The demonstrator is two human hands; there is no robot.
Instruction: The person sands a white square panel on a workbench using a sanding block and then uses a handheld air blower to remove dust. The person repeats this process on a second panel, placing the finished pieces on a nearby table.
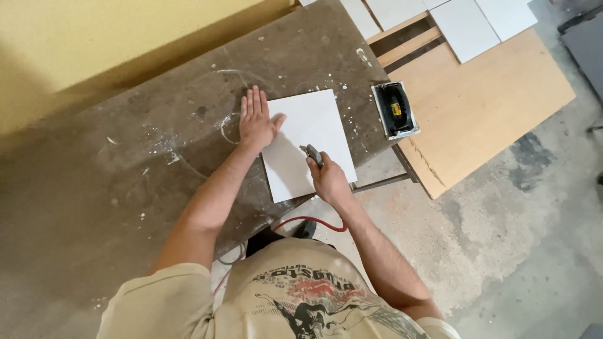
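Note:
A white square tile (312, 129) lies flat on a dark, stained workbench (125, 169). My left hand (256, 120) rests flat with fingers spread at the tile's left edge, the thumb on the tile. My right hand (328, 179) is closed around a small grey hand tool (312, 152), whose tip touches the tile near its lower right part.
A black and yellow tool in a white tray (395, 110) sits at the bench's right edge. Beyond it a plywood board (483, 107) carries several white tiles (465, 26). A red cable (308, 220) runs under the bench. Concrete floor lies to the right, a yellow wall at the upper left.

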